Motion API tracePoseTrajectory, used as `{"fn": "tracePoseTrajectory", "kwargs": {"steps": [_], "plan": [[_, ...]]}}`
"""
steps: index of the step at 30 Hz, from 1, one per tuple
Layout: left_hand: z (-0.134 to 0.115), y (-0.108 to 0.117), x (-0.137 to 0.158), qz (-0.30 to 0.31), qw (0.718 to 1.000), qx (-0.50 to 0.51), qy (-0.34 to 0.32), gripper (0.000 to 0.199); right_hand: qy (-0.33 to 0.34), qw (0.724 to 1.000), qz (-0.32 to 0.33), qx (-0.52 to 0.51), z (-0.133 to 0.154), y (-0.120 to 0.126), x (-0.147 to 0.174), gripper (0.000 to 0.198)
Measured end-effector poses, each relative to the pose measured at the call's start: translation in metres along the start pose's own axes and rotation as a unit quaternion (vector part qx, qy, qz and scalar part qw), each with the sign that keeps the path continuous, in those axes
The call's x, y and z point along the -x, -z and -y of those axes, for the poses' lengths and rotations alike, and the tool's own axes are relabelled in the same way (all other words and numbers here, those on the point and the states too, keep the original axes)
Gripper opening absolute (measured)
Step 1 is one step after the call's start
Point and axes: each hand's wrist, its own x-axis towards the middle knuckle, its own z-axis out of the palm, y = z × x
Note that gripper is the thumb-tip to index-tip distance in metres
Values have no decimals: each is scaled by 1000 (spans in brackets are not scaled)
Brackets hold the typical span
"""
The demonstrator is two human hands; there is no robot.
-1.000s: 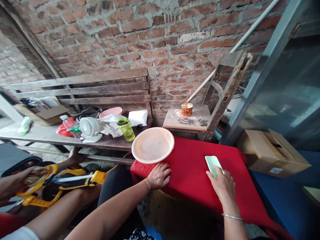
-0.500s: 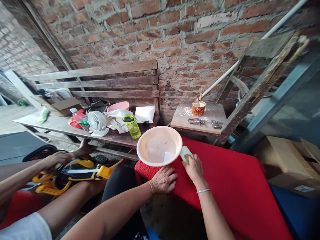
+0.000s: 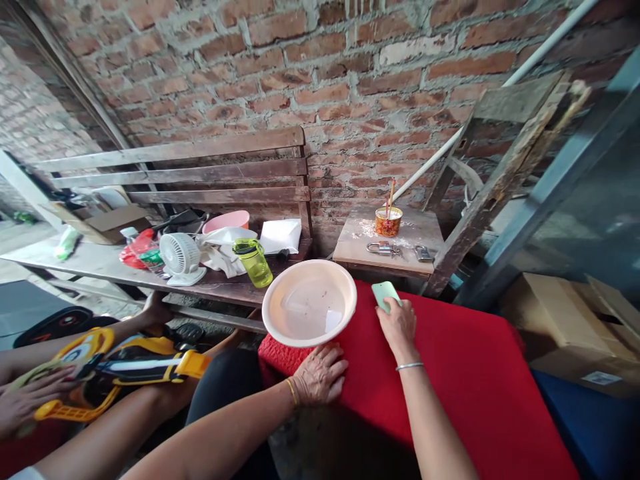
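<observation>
My right hand (image 3: 399, 323) grips the near end of a flat, pale green phone (image 3: 384, 291) over the red cloth (image 3: 465, 360). A gap separates the phone from the basin. On the cloth's near edge, just below the basin rim, rests my left hand (image 3: 323, 375), palm down with its fingers loosely laid out and nothing visible in it. The round, cream-coloured plastic basin (image 3: 270, 321) stands upright at the cloth's far left corner. Some small dark specks and a pale rectangular patch show inside it.
Behind is a wooden bench (image 3: 220, 288) bearing a white fan (image 3: 181, 257), a green bottle (image 3: 255, 265) and bags. A small table (image 3: 345, 252) holds an incense pot (image 3: 388, 223) and padlocks (image 3: 383, 249). Cardboard boxes (image 3: 545, 320) sit right; another person's hand (image 3: 37, 400) touches a yellow toy (image 3: 145, 363).
My right hand has carried the phone rightward, away from the basin rim. My left hand stays on the cloth edge. The other person's hand has shifted on the yellow toy; the view has turned slightly right.
</observation>
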Motion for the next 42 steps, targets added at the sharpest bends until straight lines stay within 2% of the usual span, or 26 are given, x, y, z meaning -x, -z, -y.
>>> {"fn": "tracePoseTrajectory", "kwargs": {"steps": [3, 6, 9, 12, 14, 15, 16, 18, 20, 22, 24, 25, 27, 28, 30, 33, 36, 39, 41, 42], "plan": [[0, -1, 1, -8, 1000, 3, 1, 28, 38, 999, 25, -8, 4, 1, -15, 30], [1, -2, 1, -18, 1000, 4, 3, 29, 10, 1000, 26, 7, -21, 13, -25, 32], [1, -4, 1, -18, 1000, 3, -2, 30, -76, 996, 14, 36, -86, 46, -31, 42], [1, -6, 1, -13, 1000, -2, 1, 30, -209, 976, -21, 63, -164, 86, -31, 55], [1, -8, 1, -10, 1000, -6, 3, 30, -281, 956, -67, 60, -196, 101, -29, 60], [1, -9, 2, -9, 1000, -10, 1, 30, -291, 951, -88, 52, -200, 103, -26, 60], [1, -9, 2, -9, 1000, -13, 0, 30, -273, 956, -98, 42, -195, 101, -23, 60], [2, -10, 2, -8, 1000, -17, -1, 31, -175, 981, -82, 26, -161, 85, -15, 55], [2, -10, 3, -13, 1000, -17, -2, 31, -51, 998, -46, 12, -104, 57, -5, 47], [2, -10, 2, -25, 1000, -13, -4, 30, 27, 999, -15, -7, -46, 26, 5, 37], [2, -8, 1, -33, 999, -9, -5, 30, 79, 997, 15, -17, -4, 1, 12, 29], [2, -8, 1, -33, 999, -8, -5, 30, 93, 995, 26, -19, 6, -6, 14, 27], [2, -7, 0, -28, 1000, -7, -2, 30, 94, 995, 36, -15, 4, -9, 13, 26], [1, -7, -1, -25, 1000, -7, -1, 30, 80, 996, 35, -10, -8, -3, 11, 27], [1, -7, -1, -27, 1000, -6, 1, 29, 27, 999, 25, 6, -50, 20, 4, 31], [1, -8, -2, -33, 999, -6, -1, 28, -89, 995, -1, 35, -137, 69, -1, 48], [0, -8, -2, -29, 999, -13, -1, 27, -223, 973, -31, 47, -227, 108, 9, 59], [-1, -6, -2, -21, 1000, -22, 1, 26, -319, 942, -104, -6, -292, 120, 26, 64], [-1, -6, -2, -18, 999, -27, 1, 26, -343, 929, -126, -50, -309, 115, 33, 66], [-1, -7, -1, -19, 999, -29, 0, 26, -336, 931, -126, -67, -307, 111, 34, 66]]}}
